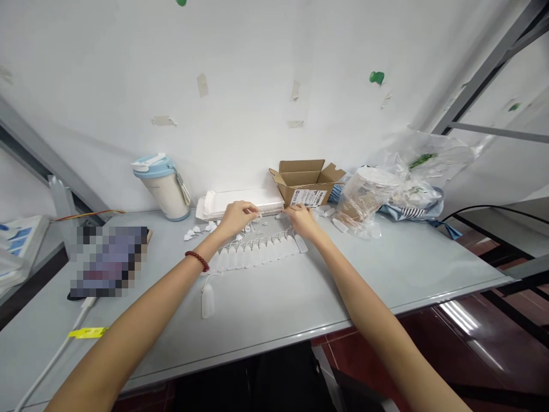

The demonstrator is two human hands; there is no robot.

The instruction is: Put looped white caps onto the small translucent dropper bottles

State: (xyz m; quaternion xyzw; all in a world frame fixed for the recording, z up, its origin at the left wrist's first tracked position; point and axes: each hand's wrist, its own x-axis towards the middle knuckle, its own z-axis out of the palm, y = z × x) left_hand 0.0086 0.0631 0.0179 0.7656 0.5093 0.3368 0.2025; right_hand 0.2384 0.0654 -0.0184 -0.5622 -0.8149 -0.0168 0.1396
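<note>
In the head view, the left hand [237, 219], with a braided red bracelet [198, 260] at its wrist, is hovering over small white plastic pieces [189, 234]; its thumb and forefinger are coming nearly together, and I cannot tell whether anything is sitting between them. The right hand [302, 221] is bending down just behind the row's right end; its fingertips are bunching narrowly, and what they may be holding is not showing.

1 row of white looped tags [262, 252] is lying side by side in front of the 2 hands, cords pointing toward the wall; 1 single tag [207, 301] is lying apart, nearer the front edge. The row is looking orderly, so that part seems done; the small pieces are lying scattered, seemingly unsorted, and I cannot tell how many are remaining.

Grey tabletop [266, 320] is showing between the row and the front edge, and more widely to the right, so sideways room is looking generous there; behind, the stack of flat white cartons [244, 200] and the open cardboard box [301, 166] are limiting reach; the tumbler [165, 191] is bounding the back left, and the bagged cup [360, 194] the back right.
</note>
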